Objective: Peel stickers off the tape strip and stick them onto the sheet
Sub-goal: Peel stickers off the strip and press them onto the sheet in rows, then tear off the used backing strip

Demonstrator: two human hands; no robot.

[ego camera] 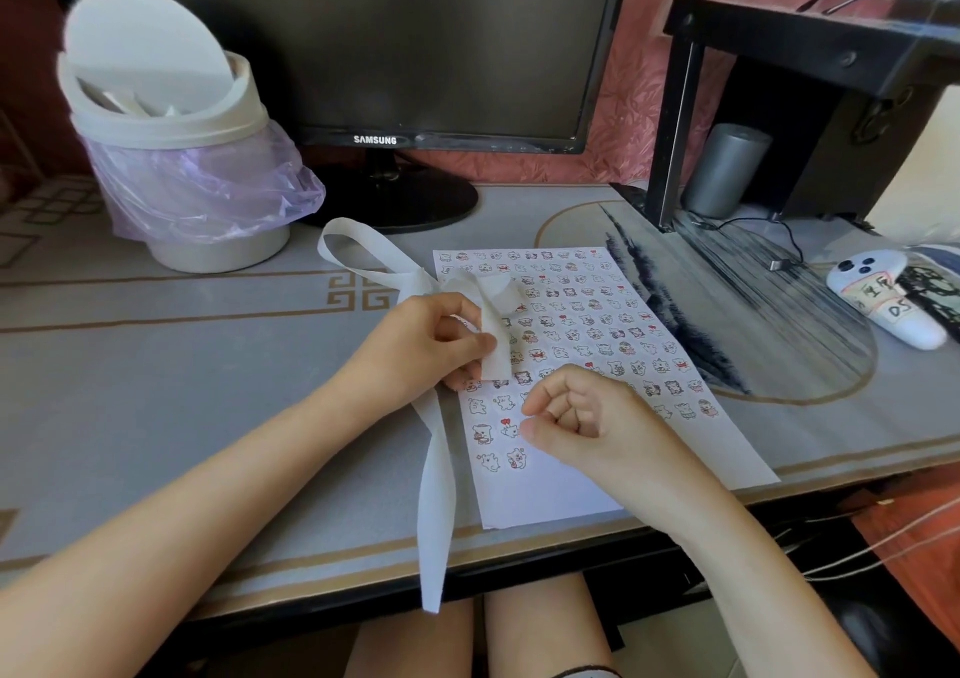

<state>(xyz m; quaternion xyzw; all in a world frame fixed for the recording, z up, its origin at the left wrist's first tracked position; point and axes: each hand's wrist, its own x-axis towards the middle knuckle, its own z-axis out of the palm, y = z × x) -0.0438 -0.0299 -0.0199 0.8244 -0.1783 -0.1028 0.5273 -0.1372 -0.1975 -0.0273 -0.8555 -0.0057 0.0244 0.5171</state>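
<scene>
Looking down through the head camera, I see the left hand (pixel 436 344) pinching the white tape strip (pixel 439 521) between thumb and curled fingers, just over the sheet's nine o'clock edge. The strip loops out toward ten o'clock and passes through the hand. From there it trails to six o'clock and hangs over the table edge. Whether any stickers sit on the strip I cannot make out.

The sheet (pixel 519 495) lies flat on the table (pixel 156 391). Rows of small cartoon stickers (pixel 587 334) cover most of it, too small to read. The right hand (pixel 582 417) rests on the sheet toward its six o'clock end, fingers curled in and thumb tip down beside a sticker. I cannot tell if it pinches one, and it hides several others.

At ten o'clock of the sheet stands a bin (pixel 171 168). At twelve is a monitor (pixel 415 53), its top cut off.
</scene>
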